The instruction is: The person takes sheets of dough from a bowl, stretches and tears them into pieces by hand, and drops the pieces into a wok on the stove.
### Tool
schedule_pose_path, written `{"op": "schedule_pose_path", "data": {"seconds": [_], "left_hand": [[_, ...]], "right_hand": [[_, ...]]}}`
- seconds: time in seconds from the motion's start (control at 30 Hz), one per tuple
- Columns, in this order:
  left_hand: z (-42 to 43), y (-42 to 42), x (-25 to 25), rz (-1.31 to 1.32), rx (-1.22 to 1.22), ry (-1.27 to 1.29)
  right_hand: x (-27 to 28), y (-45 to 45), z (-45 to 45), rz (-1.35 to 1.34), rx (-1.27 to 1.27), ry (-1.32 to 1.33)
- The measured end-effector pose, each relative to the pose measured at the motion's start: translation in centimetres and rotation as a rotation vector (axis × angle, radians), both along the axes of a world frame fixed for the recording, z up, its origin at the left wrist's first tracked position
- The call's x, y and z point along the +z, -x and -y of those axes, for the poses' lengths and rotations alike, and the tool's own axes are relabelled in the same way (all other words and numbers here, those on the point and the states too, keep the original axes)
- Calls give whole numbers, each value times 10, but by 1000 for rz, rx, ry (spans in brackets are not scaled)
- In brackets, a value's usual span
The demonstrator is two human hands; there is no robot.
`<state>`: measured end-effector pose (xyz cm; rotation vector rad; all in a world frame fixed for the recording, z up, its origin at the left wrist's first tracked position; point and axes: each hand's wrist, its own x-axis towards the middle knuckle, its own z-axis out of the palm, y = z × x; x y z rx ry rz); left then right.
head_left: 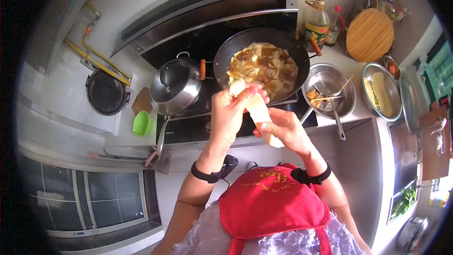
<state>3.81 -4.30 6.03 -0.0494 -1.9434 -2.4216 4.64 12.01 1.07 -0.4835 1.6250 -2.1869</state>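
A long, pale strip that looks like dough [258, 112] stretches between my two hands, in front of the wok's near rim. My left hand [230, 109] pinches its upper part, and a pale end pokes out above the fingers. Lower down and to the right, my right hand [287, 130] grips the strip near its lower end. Just beyond my hands stands a wide dark wok [222, 61], filled with brown broth and pale, irregular pieces [264, 63].
Left of the wok is a lidded steel pan [177, 85] with a long handle. On the right are a steel bowl [349, 106] with utensils and another bowl [398, 111] holding pale slabs. An oil bottle [317, 21] and round wooden board [370, 35] stand behind. A green bowl [141, 123] sits left.
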Motion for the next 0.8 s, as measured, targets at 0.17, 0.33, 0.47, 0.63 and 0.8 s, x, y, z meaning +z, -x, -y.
{"op": "schedule_pose_path", "data": {"seconds": [0.17, 0.33, 0.47, 0.63, 0.8], "left_hand": [[6, 5, 6, -7, -25, 68], [4, 3, 8, 1, -6, 89], [6, 6, 11, -6, -48, 28], [14, 14, 8, 11, -86, -31], [2, 9, -37, 396, -409, -636]], "right_hand": [[-6, 5, -7, -39, 74, -83], [-5, 4, -17, -50, 79, -132], [7, -2, -19, 66, 78, -158], [7, -1, -26, 78, 121, -63], [7, 9, -22, -22, 119, 63]]}}
